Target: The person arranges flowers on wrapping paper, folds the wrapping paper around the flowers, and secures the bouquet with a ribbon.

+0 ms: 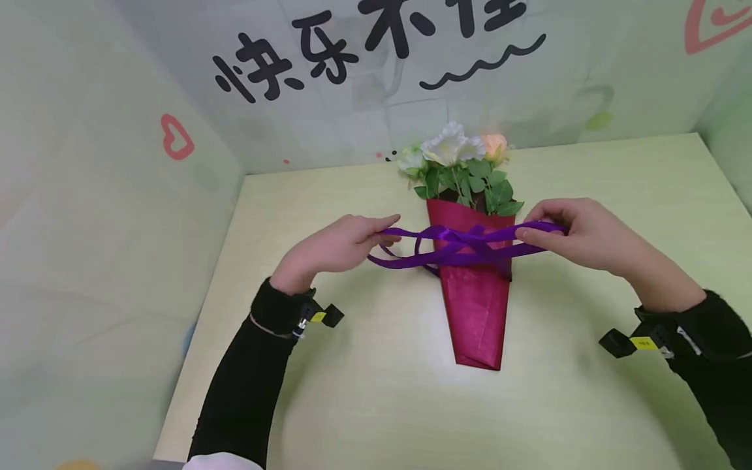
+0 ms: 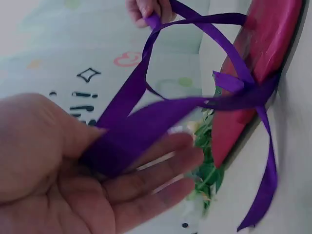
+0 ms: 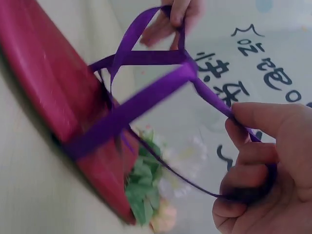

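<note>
A bouquet in dark red wrapping paper (image 1: 476,313) lies on the table, its flowers (image 1: 451,145) pointing away. Across its middle runs a purple ribbon (image 1: 467,260), crossed over itself with loops drawn out to both sides. On the left of the bouquet, my left hand (image 1: 341,245) holds one ribbon loop at the thumb; the left wrist view shows the other fingers (image 2: 161,170) fairly straight. My right hand (image 1: 593,235) pinches the ribbon between thumb and forefinger on the right side, with its remaining fingers (image 3: 243,180) curled round another strand.
A loose ribbon tail (image 2: 265,185) hangs beside the wrapping. The pale table (image 1: 352,391) meets a printed backdrop (image 1: 352,130) behind the flowers and along the sides. Small cameras (image 1: 329,316) are strapped to both wrists.
</note>
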Tool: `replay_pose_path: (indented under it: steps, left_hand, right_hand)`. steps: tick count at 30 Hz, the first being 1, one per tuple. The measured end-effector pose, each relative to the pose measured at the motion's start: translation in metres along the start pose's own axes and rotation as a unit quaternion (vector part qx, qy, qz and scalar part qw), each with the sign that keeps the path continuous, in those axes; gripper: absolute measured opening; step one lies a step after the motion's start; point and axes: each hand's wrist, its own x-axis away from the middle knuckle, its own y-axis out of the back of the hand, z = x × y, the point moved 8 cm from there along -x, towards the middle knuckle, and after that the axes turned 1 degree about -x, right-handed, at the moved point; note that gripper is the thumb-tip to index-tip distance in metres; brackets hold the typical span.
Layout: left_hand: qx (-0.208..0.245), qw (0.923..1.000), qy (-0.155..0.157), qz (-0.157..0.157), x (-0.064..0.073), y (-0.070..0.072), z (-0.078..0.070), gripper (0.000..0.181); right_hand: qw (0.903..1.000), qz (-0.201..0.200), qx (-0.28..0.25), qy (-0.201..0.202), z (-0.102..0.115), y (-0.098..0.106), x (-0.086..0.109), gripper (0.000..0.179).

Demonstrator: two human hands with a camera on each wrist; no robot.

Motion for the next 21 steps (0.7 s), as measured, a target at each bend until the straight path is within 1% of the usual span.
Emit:
replay_pose_path:
  steps: [1, 2, 3, 4, 5, 7, 8, 9, 10, 11, 13, 15, 16, 18, 19, 21]
  left_hand:
    - [0.057, 0.9983, -0.002, -0.006, 0.002, 0.004, 0.010, 0.047]
    - [0.115, 0.9933, 0.000, -0.014, 0.005, 0.007, 0.020, 0.043]
    - [0.169, 0.9854, 0.005, -0.020, 0.007, 0.010, 0.032, 0.040]
    - [0.220, 0.9750, 0.013, -0.026, 0.010, 0.011, 0.043, 0.038]
    - [0.257, 0.9657, 0.020, -0.033, 0.013, 0.013, 0.055, 0.037]
    - [0.301, 0.9518, 0.037, -0.042, 0.019, 0.015, 0.078, 0.034]
    - [0.316, 0.9466, 0.045, -0.043, 0.022, 0.015, 0.087, 0.033]
    - [0.324, 0.9438, 0.052, -0.040, 0.025, 0.014, 0.095, 0.033]
    - [0.324, 0.9434, 0.058, -0.036, 0.028, 0.013, 0.102, 0.034]
    - [0.318, 0.9452, 0.066, -0.030, 0.031, 0.012, 0.108, 0.035]
    - [0.294, 0.9519, 0.085, -0.004, 0.037, 0.007, 0.119, 0.037]
    - [0.257, 0.9603, 0.106, 0.027, 0.043, 0.002, 0.127, 0.039]
    - [0.235, 0.9640, 0.117, 0.040, 0.044, -0.002, 0.131, 0.040]
    - [0.185, 0.9714, 0.136, 0.060, 0.045, -0.007, 0.136, 0.039]
    - [0.152, 0.9766, 0.140, 0.061, 0.043, -0.009, 0.136, 0.037]
    - [0.080, 0.9865, 0.133, 0.050, 0.036, -0.012, 0.132, 0.031]
  right_hand:
    - [0.9999, -0.003, 0.009, -0.010, -0.006, 0.005, 0.003, 0.013]
    - [0.9995, -0.005, 0.022, -0.020, -0.012, 0.010, 0.006, 0.013]
    - [0.9990, -0.006, 0.035, -0.025, -0.019, 0.015, 0.010, 0.014]
    - [0.9982, -0.006, 0.052, -0.029, -0.025, 0.020, 0.014, 0.014]
    - [0.9973, -0.006, 0.066, -0.031, -0.032, 0.025, 0.018, 0.014]
    - [0.9953, -0.007, 0.091, -0.032, -0.046, 0.036, 0.027, 0.018]
    - [0.9943, -0.007, 0.101, -0.035, -0.052, 0.041, 0.032, 0.021]
    - [0.9932, -0.006, 0.111, -0.036, -0.059, 0.046, 0.037, 0.024]
    - [0.9910, -0.007, 0.128, -0.039, -0.065, 0.051, 0.041, 0.026]
    - [0.9883, -0.003, 0.145, -0.045, -0.072, 0.055, 0.045, 0.028]
    - [0.9796, 0.015, 0.192, -0.058, -0.084, 0.059, 0.051, 0.032]
    - [0.9677, 0.040, 0.240, -0.068, -0.096, 0.060, 0.055, 0.033]
    - [0.9615, 0.054, 0.259, -0.074, -0.103, 0.060, 0.056, 0.033]
    - [0.9528, 0.085, 0.279, -0.083, -0.115, 0.056, 0.057, 0.029]
    - [0.9504, 0.096, 0.284, -0.085, -0.119, 0.053, 0.057, 0.026]
    - [0.9442, 0.106, 0.300, -0.084, -0.123, 0.046, 0.054, 0.023]
